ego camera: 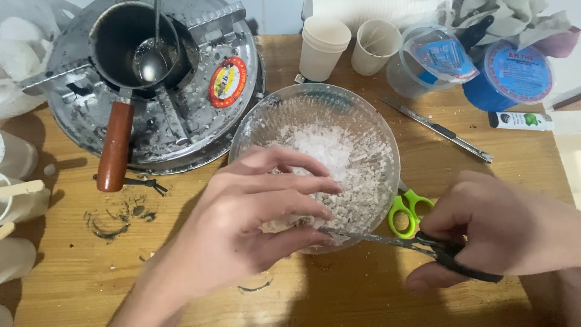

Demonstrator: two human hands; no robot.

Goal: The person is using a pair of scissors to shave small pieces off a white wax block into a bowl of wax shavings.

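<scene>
The bowl (315, 103) on the counter (363, 290) is already quite full of small white flakes (339, 163), so much cutting looks done. The left hand (254, 212) curls its fingers around a white lump over the bowl. The right hand (502, 230) grips black scissors (387, 241), their blades closed against the lump.

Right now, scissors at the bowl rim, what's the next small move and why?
Probably close the black-handled scissors on the white piece the left hand pinches over the clear bowl. The right hand has the blade tips at the left fingertips, above the white shavings, so cuttings should fall in.
</scene>
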